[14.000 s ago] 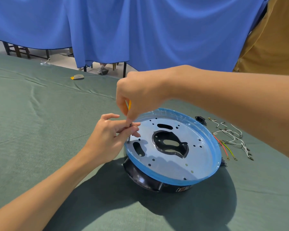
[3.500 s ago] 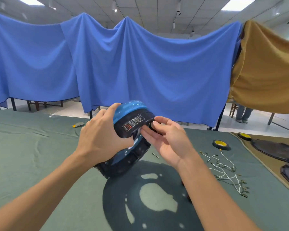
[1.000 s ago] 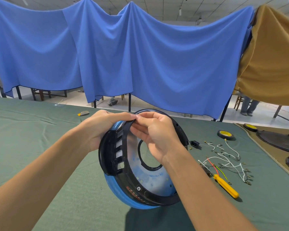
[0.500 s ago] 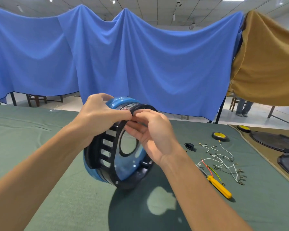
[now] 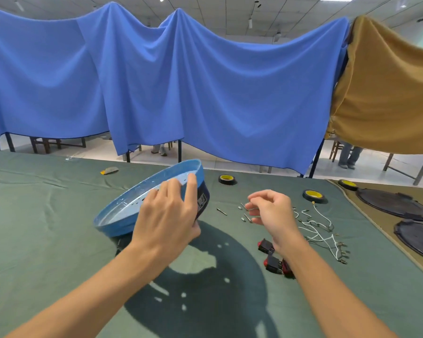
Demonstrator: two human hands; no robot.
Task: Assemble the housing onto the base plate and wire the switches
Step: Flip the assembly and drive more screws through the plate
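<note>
My left hand [image 5: 166, 215] grips the assembly by its right edge and holds it tilted above the green table. Its fingers lie over the metal base plate [image 5: 132, 206], which has a blue film rim and faces up. The black housing [image 5: 203, 200] shows below the plate, beside my fingers. My right hand [image 5: 271, 211] hovers off the assembly with fingers loosely curled, just above several loose screws [image 5: 245, 214]. Two red-and-black switches [image 5: 274, 263] lie by my right wrist. A bundle of white wires [image 5: 320, 232] with terminals lies to the right.
Three black-and-yellow tape rolls [image 5: 313, 195] sit toward the far side of the table. Black round covers [image 5: 393, 203] lie on a brown cloth at the right. A small yellow-grey object [image 5: 109, 170] is at the far left. Blue and tan curtains hang behind.
The assembly has turned from standing on edge to plate-up and tilted. My right hand has let go of its rim and moved right, over the screws. My left hand still holds it.
</note>
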